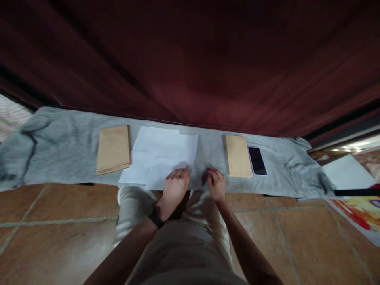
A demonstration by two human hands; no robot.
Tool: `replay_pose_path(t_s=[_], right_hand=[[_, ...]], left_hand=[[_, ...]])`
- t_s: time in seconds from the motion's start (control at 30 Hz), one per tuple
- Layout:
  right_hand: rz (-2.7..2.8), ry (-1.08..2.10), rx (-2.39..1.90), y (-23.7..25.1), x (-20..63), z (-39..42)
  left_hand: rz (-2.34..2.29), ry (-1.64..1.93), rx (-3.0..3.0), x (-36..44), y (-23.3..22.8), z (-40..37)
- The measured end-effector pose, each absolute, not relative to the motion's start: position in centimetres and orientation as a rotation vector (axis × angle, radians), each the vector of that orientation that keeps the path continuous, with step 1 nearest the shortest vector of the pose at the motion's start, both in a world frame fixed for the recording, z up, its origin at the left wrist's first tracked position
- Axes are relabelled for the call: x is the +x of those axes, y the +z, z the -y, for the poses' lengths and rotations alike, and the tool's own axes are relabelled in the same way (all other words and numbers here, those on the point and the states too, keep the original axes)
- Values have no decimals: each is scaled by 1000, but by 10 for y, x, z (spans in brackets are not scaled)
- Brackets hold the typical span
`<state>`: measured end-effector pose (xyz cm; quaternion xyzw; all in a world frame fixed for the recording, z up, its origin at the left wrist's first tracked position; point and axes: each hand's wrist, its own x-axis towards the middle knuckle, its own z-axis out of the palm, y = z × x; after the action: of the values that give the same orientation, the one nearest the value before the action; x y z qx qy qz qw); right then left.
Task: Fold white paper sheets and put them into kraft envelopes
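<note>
My left hand [176, 183], a dark band at its wrist, rests at the lower right corner of the white sheets of paper [163, 154]. Its fingers are curled down, and what lies under them is hidden. The sheets overlap loosely and show faint creases. To the right of the paper, my right hand [217, 183] lies on the grey cloth [208, 148] with fingers bent inward and nothing visible in them. Nearest to that hand is a stack of brown envelopes [239, 156]. A second stack of brown envelopes [113, 149] lies left of the paper.
A phone [257, 161] with a dark screen lies against the right envelopes. The cloth covers a long narrow surface, with a dark red curtain [190, 79] hanging behind it. Tiled floor [68, 237] shows below. A colourful printed sheet [360, 213] is at the far right.
</note>
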<state>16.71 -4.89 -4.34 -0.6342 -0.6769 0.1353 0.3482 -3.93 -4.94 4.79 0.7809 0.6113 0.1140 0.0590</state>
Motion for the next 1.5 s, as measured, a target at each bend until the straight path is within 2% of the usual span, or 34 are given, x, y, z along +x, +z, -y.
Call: replay_pose_path(t_s=[0.2, 0.27, 0.5, 0.7, 0.83, 1.5], right_hand=[[1313, 877, -1597, -25, 185, 28], [1224, 946, -1590, -21, 191, 18], [1233, 959, -1604, -23, 200, -6], [1305, 754, -1716, -25, 210, -16], [1288, 748, -1725, -27, 213, -16], [1220, 521, -1857, -33, 197, -1]], left_hand=[[-1552, 185, 2546, 30, 45, 35], [-1482, 157, 2592, 45, 41, 33], [-1382, 298, 2556, 57, 30, 39], [-1600, 388, 2494, 12, 15, 29], [-1739, 327, 2548, -13, 6, 22], [-1302, 182, 2786, -9, -9, 22]])
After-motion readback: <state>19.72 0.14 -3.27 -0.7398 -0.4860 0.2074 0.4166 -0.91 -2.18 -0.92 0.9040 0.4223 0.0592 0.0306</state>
